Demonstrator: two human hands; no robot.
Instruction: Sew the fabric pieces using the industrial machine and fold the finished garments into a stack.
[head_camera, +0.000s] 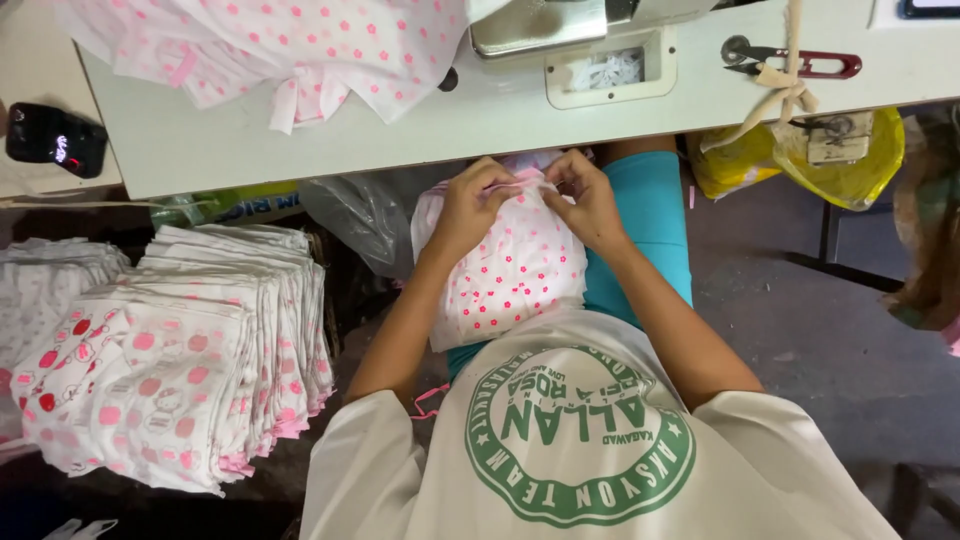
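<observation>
A small white fabric piece with pink flower dots (510, 275) lies on my lap, below the front edge of the white sewing table (300, 135). My left hand (470, 205) pinches its upper left edge, fingers curled around the pink trim. Close beside it, my right hand (590, 200) grips the upper right edge of the same piece. Both hands meet at the top of the fabric, just under the table edge.
A heap of the same dotted fabric (290, 50) lies on the table's left. The sewing machine base (570, 30) and thread snips (790, 62) sit at the back. A tall stack of folded pieces (190, 360) stands on my left. Yellow bags (800, 160) hang at the right.
</observation>
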